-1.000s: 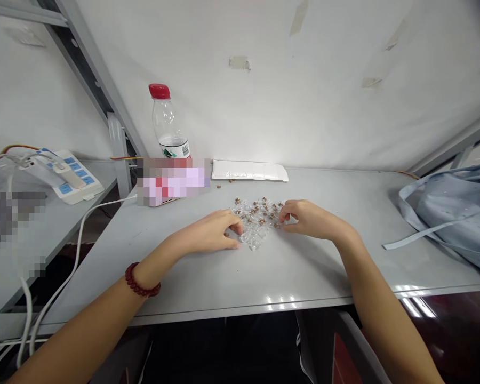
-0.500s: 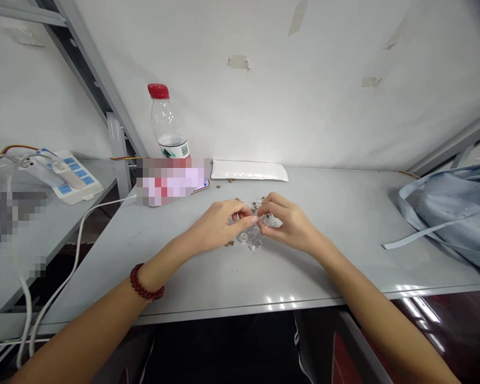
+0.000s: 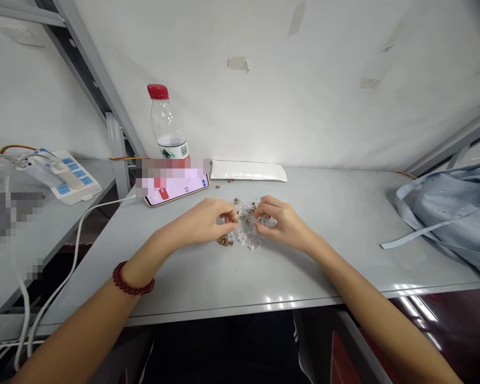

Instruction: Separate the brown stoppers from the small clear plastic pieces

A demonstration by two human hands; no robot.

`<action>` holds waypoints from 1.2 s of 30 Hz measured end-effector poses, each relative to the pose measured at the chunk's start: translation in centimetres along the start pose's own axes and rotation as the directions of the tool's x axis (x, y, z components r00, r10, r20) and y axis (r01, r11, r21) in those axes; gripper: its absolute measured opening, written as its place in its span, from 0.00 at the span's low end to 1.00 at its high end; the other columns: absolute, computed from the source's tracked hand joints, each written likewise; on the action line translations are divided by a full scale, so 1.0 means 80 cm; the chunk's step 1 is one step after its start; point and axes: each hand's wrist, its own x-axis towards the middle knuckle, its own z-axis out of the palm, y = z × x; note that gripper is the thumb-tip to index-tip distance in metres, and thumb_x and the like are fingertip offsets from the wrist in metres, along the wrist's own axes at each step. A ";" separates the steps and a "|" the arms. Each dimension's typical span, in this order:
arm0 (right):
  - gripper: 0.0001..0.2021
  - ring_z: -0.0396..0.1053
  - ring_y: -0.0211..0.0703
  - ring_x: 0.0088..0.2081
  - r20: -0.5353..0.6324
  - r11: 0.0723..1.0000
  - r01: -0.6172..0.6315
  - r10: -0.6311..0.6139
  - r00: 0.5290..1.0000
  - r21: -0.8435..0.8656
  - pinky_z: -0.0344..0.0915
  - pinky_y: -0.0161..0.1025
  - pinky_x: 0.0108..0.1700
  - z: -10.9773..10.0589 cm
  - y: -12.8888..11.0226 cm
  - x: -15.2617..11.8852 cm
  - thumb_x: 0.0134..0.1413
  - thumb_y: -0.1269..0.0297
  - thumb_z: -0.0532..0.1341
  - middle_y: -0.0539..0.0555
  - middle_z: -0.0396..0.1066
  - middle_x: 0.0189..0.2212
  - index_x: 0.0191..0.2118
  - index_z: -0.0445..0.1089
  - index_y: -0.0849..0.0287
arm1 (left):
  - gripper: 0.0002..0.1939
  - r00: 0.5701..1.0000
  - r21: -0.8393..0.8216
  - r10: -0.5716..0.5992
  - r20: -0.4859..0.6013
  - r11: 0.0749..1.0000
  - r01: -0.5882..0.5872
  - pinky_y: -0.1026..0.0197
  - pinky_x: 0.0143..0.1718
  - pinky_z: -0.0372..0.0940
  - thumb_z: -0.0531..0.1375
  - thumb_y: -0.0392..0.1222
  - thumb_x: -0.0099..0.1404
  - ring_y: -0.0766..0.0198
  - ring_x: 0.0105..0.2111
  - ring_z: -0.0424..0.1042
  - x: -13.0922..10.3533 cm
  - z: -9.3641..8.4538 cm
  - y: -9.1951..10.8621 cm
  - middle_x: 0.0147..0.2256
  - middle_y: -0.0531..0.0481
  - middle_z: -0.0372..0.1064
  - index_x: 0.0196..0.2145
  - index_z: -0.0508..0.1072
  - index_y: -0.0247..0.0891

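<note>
Left hand by brown bits, right hand by clear pieces; we can't tell either's grip. Best pinch lightly.

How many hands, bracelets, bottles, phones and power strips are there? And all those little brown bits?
Hands: 2 (left hand, right hand)
Bracelet: 1
Bottle: 1
Phone: 1
Power strip: 1
Total: 6
The brown bits aren't in the total: they're too tiny and partly hidden to count.
</note>
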 end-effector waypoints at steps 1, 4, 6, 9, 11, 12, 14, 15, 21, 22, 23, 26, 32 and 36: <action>0.02 0.61 0.37 0.29 0.040 1.000 -0.025 0.025 0.999 -0.007 0.60 0.36 0.32 0.000 0.000 0.000 0.52 0.70 0.59 0.52 0.63 0.32 0.33 0.68 0.60 | 0.07 0.997 0.007 -0.017 0.071 1.000 0.016 0.63 0.36 0.59 0.57 0.43 0.60 0.63 0.35 0.67 -0.001 -0.003 -0.003 0.31 0.53 0.72 0.28 0.71 0.39; 0.03 0.60 0.37 0.30 0.128 0.998 -0.060 0.061 0.990 -0.014 0.59 0.35 0.32 -0.001 -0.003 0.002 0.51 0.71 0.59 0.52 0.63 0.32 0.33 0.69 0.60 | 0.06 0.973 0.013 -0.071 0.220 0.997 0.070 0.63 0.34 0.59 0.57 0.43 0.59 0.61 0.35 0.69 -0.003 -0.005 -0.010 0.30 0.54 0.74 0.29 0.72 0.40; 0.03 0.60 0.37 0.30 0.163 0.997 -0.073 0.073 0.984 -0.006 0.58 0.35 0.31 -0.001 -0.004 0.002 0.52 0.71 0.59 0.52 0.63 0.33 0.33 0.69 0.60 | 0.06 0.967 0.015 -0.089 0.239 0.996 0.087 0.64 0.34 0.60 0.58 0.44 0.59 0.61 0.36 0.70 -0.002 -0.003 -0.012 0.30 0.53 0.75 0.29 0.72 0.40; 0.03 0.61 0.37 0.31 0.183 0.997 -0.083 0.081 0.980 0.003 0.58 0.35 0.30 -0.003 -0.004 0.001 0.53 0.71 0.58 0.53 0.64 0.33 0.34 0.69 0.60 | 0.07 0.967 0.007 -0.099 0.233 0.995 0.100 0.64 0.33 0.60 0.58 0.44 0.58 0.61 0.35 0.71 -0.002 -0.002 -0.011 0.29 0.53 0.75 0.30 0.72 0.40; 0.04 0.61 0.38 0.31 0.193 0.996 -0.084 0.081 0.978 0.009 0.58 0.35 0.30 -0.005 -0.004 0.001 0.54 0.70 0.58 0.53 0.64 0.33 0.35 0.70 0.60 | 0.07 0.967 -0.007 -0.098 0.233 0.995 0.102 0.65 0.33 0.60 0.57 0.44 0.59 0.62 0.35 0.71 -0.002 -0.004 -0.009 0.29 0.53 0.75 0.31 0.73 0.40; 0.05 0.62 0.38 0.32 0.199 0.996 -0.084 0.080 0.977 0.012 0.58 0.35 0.31 -0.006 -0.004 0.001 0.54 0.70 0.58 0.53 0.64 0.33 0.35 0.70 0.60 | 0.08 0.969 -0.008 -0.097 0.229 0.995 0.102 0.65 0.33 0.60 0.57 0.44 0.60 0.62 0.35 0.71 -0.002 -0.006 -0.008 0.30 0.53 0.75 0.31 0.73 0.40; 0.05 0.62 0.38 0.32 0.202 0.996 -0.083 0.078 0.976 0.018 0.58 0.35 0.31 -0.008 -0.004 0.001 0.55 0.70 0.57 0.53 0.64 0.33 0.35 0.70 0.60 | 0.09 0.973 0.007 -0.106 0.205 0.994 0.107 0.64 0.32 0.60 0.54 0.44 0.61 0.64 0.33 0.71 -0.002 -0.010 -0.008 0.31 0.53 0.75 0.31 0.74 0.40; 0.05 0.62 0.38 0.32 0.202 0.996 -0.084 0.078 0.976 0.020 0.58 0.35 0.31 -0.008 -0.004 0.001 0.56 0.70 0.57 0.53 0.64 0.33 0.35 0.70 0.60 | 0.10 0.975 0.022 -0.119 0.190 0.993 0.117 0.64 0.32 0.59 0.54 0.44 0.62 0.64 0.32 0.70 -0.003 -0.012 -0.008 0.32 0.53 0.75 0.31 0.74 0.40; 0.05 0.62 0.38 0.31 0.215 0.996 -0.088 0.084 0.973 0.007 0.57 0.35 0.30 -0.009 -0.004 0.003 0.55 0.71 0.57 0.52 0.65 0.32 0.34 0.71 0.60 | 0.10 0.958 -0.003 -0.167 0.233 0.985 0.172 0.64 0.31 0.60 0.59 0.47 0.56 0.61 0.35 0.72 -0.003 -0.008 -0.015 0.31 0.52 0.75 0.34 0.71 0.40; 0.05 0.62 0.38 0.31 0.215 0.996 -0.084 0.080 0.973 0.007 0.57 0.35 0.30 -0.008 -0.004 0.003 0.55 0.71 0.57 0.52 0.65 0.32 0.34 0.71 0.60 | 0.09 0.958 -0.017 -0.161 0.237 0.985 0.170 0.64 0.32 0.61 0.59 0.46 0.56 0.61 0.35 0.72 -0.002 -0.004 -0.016 0.30 0.52 0.75 0.33 0.71 0.39; 0.05 0.62 0.38 0.31 0.212 0.997 -0.078 0.074 0.974 0.009 0.58 0.35 0.31 -0.008 -0.003 0.003 0.55 0.71 0.57 0.52 0.65 0.32 0.34 0.71 0.60 | 0.08 0.959 -0.032 -0.156 0.235 0.985 0.168 0.64 0.32 0.61 0.59 0.45 0.57 0.61 0.34 0.72 -0.001 0.000 -0.016 0.29 0.52 0.75 0.33 0.70 0.39; 0.06 0.62 0.37 0.31 0.190 0.998 -0.058 0.052 0.980 0.023 0.58 0.35 0.33 -0.008 0.000 0.003 0.55 0.73 0.57 0.52 0.65 0.31 0.34 0.70 0.60 | 0.07 0.977 -0.047 -0.143 0.161 0.987 0.152 0.63 0.31 0.62 0.57 0.45 0.59 0.62 0.31 0.72 0.004 0.016 -0.017 0.30 0.51 0.74 0.33 0.69 0.39; 0.07 0.62 0.37 0.30 0.132 0.997 -0.068 0.064 0.989 0.027 0.58 0.35 0.33 -0.002 0.002 0.004 0.57 0.73 0.56 0.52 0.66 0.31 0.35 0.71 0.60 | 0.10 0.994 -0.067 -0.103 0.019 0.992 0.105 0.62 0.36 0.64 0.57 0.43 0.60 0.61 0.35 0.72 0.011 0.031 -0.015 0.34 0.49 0.73 0.38 0.71 0.38; 0.08 0.63 0.37 0.29 0.123 0.997 -0.078 0.076 0.990 0.008 0.59 0.35 0.33 0.009 0.002 0.005 0.58 0.71 0.56 0.54 0.67 0.32 0.37 0.74 0.59 | 0.10 0.994 -0.061 -0.108 0.019 0.992 0.109 0.63 0.37 0.64 0.56 0.42 0.60 0.61 0.36 0.71 0.006 0.013 -0.014 0.36 0.49 0.73 0.38 0.73 0.38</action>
